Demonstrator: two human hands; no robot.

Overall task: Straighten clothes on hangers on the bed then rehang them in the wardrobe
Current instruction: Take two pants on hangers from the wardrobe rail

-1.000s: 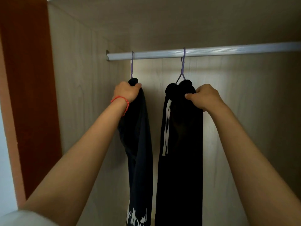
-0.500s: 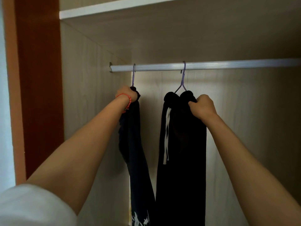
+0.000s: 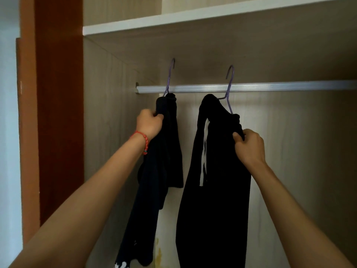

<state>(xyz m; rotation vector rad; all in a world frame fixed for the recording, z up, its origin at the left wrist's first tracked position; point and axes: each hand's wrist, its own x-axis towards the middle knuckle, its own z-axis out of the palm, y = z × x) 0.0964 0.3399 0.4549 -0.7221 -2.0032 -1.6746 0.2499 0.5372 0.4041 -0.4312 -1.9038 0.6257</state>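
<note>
Two black garments hang on purple wire hangers inside the wardrobe. My left hand (image 3: 149,123), with a red bead bracelet on the wrist, grips the top of the left black garment (image 3: 164,151). Its hanger (image 3: 170,78) has its hook raised above the silver rail (image 3: 270,88). My right hand (image 3: 249,146) grips the shoulder of the right black garment (image 3: 216,180), which has a white stripe. That garment's hanger (image 3: 229,84) is tilted, with its hook also lifted above the rail.
A white shelf (image 3: 193,18) runs above the rail. The wardrobe's pale side wall (image 3: 108,122) is at the left, beside a brown-red door panel (image 3: 58,113). The rail continues bare to the right.
Both hangers have been lifted, so their hooks now stand above the rail instead of resting on it. Both hands stay clenched on the garments. The view has tilted upward.
</note>
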